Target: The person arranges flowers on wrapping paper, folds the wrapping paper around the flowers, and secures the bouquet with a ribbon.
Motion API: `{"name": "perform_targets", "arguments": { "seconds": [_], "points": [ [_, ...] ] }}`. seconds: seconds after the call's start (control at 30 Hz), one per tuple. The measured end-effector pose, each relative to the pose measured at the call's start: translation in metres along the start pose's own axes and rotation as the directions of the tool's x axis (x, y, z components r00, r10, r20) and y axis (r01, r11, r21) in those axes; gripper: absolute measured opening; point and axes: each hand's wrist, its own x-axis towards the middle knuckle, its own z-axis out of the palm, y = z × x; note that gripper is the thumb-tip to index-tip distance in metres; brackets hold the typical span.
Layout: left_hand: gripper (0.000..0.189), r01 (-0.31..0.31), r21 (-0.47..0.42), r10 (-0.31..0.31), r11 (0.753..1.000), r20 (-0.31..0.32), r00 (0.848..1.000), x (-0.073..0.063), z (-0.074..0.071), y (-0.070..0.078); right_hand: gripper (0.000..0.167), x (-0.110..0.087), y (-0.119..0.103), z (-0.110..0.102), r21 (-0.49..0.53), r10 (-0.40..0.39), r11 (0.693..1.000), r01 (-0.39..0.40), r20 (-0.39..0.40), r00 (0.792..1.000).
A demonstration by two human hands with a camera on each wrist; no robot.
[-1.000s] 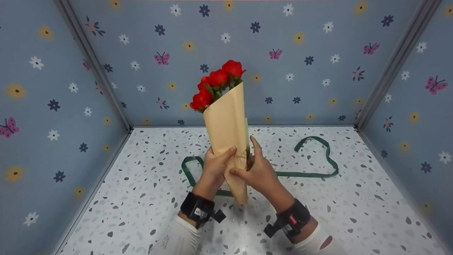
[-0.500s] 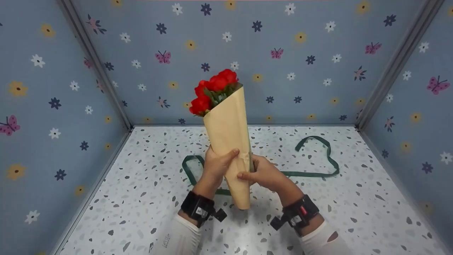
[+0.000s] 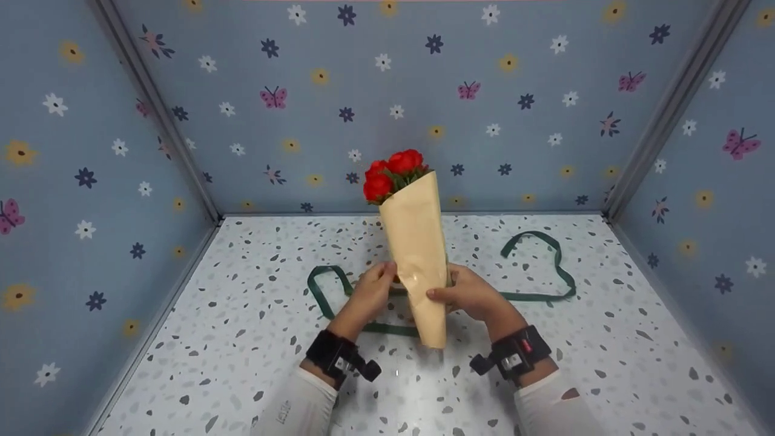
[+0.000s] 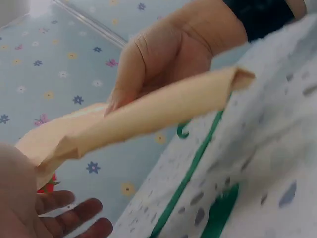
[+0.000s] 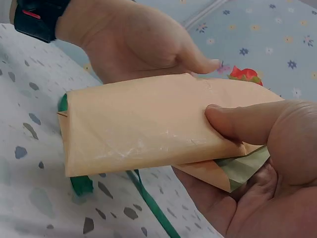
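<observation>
A bouquet of red roses (image 3: 387, 177) in tan wrapping paper (image 3: 416, 236) is held above the table, blooms up and tilted slightly left. My right hand (image 3: 478, 295) grips the lower part of the wrap, thumb across the front and fingers behind. At the opposite edge of the paper is my left hand (image 3: 372, 290); the left wrist view shows its fingers (image 4: 81, 213) loosely extended beside the wrap. A folded flap with a green inner side (image 5: 242, 166) shows near the right palm. The stems are hidden inside the paper.
A long dark green ribbon (image 3: 533, 297) lies on the speckled white table (image 3: 242, 363), looped at the left and curling at the right, passing behind the bouquet. Flower-patterned panels (image 3: 272, 139) enclose the back and both sides.
The bouquet has moved right and down. The left hand's thumb has come off the front of the wrap to its left edge. The right hand has shifted right, still gripping the paper.
</observation>
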Motion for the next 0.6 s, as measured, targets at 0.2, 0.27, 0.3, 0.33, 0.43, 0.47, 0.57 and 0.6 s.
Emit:
{"name": "perform_targets", "arguments": {
  "seconds": [0.2, 0.27, 0.3, 0.33, 0.43, 0.47, 0.57, 0.6],
  "points": [
    [0.025, 0.007, 0.466, -0.045, 0.885, 0.071, 0.996, -0.002, -0.03, -0.022, 0.046, 0.007, 0.022, -0.018, 0.018, 0.095, 0.995, -0.095, -0.016, 0.995],
    [0.032, -0.015, 0.548, -0.077, 0.836, 0.145, 0.986, -0.007, -0.045, -0.027, 0.041, 0.009, 0.026, -0.02, -0.015, 0.121, 0.993, -0.121, -0.019, 0.993],
    [0.036, -0.026, 0.581, -0.091, 0.814, 0.172, 0.981, -0.008, -0.052, -0.029, 0.04, 0.009, 0.028, -0.021, -0.03, 0.139, 0.99, -0.14, -0.023, 0.99],
    [0.04, -0.036, 0.608, -0.099, 0.793, 0.187, 0.977, -0.01, -0.059, -0.031, 0.039, 0.008, 0.029, -0.021, -0.049, 0.148, 0.988, -0.149, -0.021, 0.989],
    [0.049, -0.049, 0.664, -0.102, 0.746, 0.186, 0.977, -0.01, -0.079, -0.035, 0.042, 0.007, 0.033, -0.019, -0.05, 0.17, 0.984, -0.17, 0.004, 0.985],
    [0.05, -0.039, 0.676, -0.107, 0.736, 0.173, 0.979, -0.01, -0.086, -0.037, 0.044, 0.006, 0.034, -0.019, -0.047, 0.176, 0.983, -0.175, 0.015, 0.984],
    [0.052, 0.02, 0.717, -0.148, 0.697, 0.117, 0.982, -0.01, -0.109, -0.04, 0.05, 0.004, 0.037, -0.016, -0.031, 0.189, 0.982, -0.188, 0.038, 0.981],
    [0.049, 0.047, 0.734, -0.164, 0.677, 0.088, 0.982, -0.01, -0.116, -0.041, 0.051, 0.003, 0.037, -0.015, -0.036, 0.197, 0.98, -0.196, 0.036, 0.98]
  ]
}}
